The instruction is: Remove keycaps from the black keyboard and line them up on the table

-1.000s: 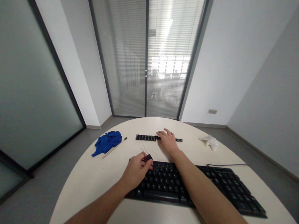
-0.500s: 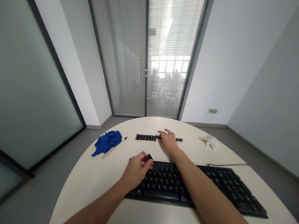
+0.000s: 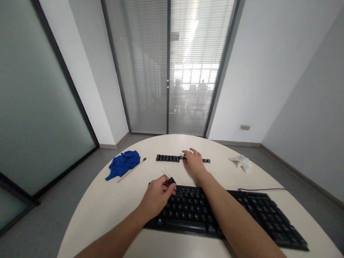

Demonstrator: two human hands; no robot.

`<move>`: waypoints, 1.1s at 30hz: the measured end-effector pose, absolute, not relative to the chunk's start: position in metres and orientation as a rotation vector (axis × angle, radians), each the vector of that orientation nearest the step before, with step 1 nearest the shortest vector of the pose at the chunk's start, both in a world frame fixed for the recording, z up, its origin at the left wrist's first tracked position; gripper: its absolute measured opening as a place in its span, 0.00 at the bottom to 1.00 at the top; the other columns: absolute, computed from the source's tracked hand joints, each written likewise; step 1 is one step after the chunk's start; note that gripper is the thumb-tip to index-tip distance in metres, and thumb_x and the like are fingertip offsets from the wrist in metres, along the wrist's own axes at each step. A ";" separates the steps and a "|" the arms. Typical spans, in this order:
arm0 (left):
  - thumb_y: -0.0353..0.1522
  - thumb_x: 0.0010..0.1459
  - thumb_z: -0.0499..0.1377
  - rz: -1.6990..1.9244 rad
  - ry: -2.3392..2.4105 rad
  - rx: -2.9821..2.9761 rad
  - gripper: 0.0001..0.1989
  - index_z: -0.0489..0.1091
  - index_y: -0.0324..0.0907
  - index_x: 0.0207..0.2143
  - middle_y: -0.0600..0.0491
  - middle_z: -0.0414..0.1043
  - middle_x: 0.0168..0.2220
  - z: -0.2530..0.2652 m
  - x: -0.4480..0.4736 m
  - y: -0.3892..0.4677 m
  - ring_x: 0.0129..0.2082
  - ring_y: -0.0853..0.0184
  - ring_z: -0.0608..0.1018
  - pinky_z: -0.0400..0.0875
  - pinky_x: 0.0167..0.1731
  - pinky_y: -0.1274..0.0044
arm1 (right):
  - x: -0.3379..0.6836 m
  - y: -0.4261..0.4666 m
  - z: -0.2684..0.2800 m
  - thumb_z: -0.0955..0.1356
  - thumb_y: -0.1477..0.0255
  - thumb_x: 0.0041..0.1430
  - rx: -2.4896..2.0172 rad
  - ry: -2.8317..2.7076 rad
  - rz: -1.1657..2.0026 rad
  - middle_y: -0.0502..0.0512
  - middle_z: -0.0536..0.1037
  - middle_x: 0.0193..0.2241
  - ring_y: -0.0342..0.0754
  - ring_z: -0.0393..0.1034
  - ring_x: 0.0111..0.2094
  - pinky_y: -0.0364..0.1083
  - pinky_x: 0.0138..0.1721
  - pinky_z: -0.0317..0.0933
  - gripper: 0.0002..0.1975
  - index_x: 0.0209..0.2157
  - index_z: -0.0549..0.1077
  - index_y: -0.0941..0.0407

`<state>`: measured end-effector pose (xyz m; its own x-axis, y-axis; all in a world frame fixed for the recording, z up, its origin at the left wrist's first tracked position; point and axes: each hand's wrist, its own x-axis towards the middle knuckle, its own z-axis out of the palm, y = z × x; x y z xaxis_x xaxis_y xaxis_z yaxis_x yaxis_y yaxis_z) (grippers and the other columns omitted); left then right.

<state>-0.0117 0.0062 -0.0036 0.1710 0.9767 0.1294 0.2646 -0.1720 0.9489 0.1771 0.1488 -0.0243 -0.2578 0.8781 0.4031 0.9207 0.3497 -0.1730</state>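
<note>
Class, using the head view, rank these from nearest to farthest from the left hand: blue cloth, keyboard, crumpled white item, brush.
From the left hand:
1. Keyboard: right at the hand, extending rightward.
2. Brush: ahead, to the left.
3. Blue cloth: left, just beyond the brush.
4. Crumpled white item: far right side.

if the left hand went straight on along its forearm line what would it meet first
Likely the row of keycaps, around where the right hand is; depth and exact heading are hard to judge
</note>
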 end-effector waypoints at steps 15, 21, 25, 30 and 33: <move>0.39 0.59 0.57 1.065 1.213 1.586 0.10 0.68 0.40 0.32 0.48 0.79 0.33 -0.003 -0.012 0.006 0.31 0.63 0.82 0.74 0.30 0.77 | 0.175 0.150 -0.024 0.64 0.76 0.60 -1.502 -2.238 -0.090 0.56 0.77 0.48 0.56 0.51 0.62 0.56 0.58 0.45 0.15 0.48 0.74 0.55; 0.39 0.59 0.57 1.066 1.207 1.578 0.11 0.68 0.40 0.32 0.48 0.79 0.33 -0.004 -0.011 0.006 0.31 0.63 0.82 0.74 0.30 0.77 | 0.176 0.151 -0.025 0.64 0.77 0.60 -1.509 -2.235 -0.076 0.57 0.76 0.50 0.55 0.50 0.62 0.56 0.57 0.46 0.17 0.50 0.72 0.54; 0.38 0.59 0.57 1.060 1.215 1.576 0.10 0.68 0.40 0.32 0.48 0.79 0.33 -0.003 -0.012 0.006 0.31 0.63 0.82 0.74 0.30 0.76 | 0.177 0.152 -0.027 0.65 0.77 0.58 -1.510 -2.211 -0.068 0.56 0.75 0.51 0.56 0.50 0.62 0.56 0.58 0.47 0.20 0.52 0.70 0.55; 0.38 0.59 0.57 1.058 1.205 1.577 0.10 0.69 0.40 0.32 0.48 0.79 0.33 -0.003 -0.012 0.006 0.32 0.63 0.82 0.74 0.31 0.77 | 0.179 0.147 -0.022 0.65 0.79 0.54 -1.560 -2.146 -0.057 0.58 0.73 0.53 0.56 0.50 0.62 0.55 0.58 0.47 0.27 0.56 0.65 0.57; 0.38 0.59 0.57 1.061 1.197 1.596 0.10 0.70 0.40 0.32 0.49 0.79 0.33 -0.003 -0.012 0.006 0.32 0.64 0.82 0.73 0.31 0.78 | 0.181 0.145 -0.008 0.64 0.82 0.52 -1.663 -2.065 -0.058 0.58 0.71 0.55 0.56 0.51 0.61 0.55 0.56 0.49 0.31 0.59 0.62 0.56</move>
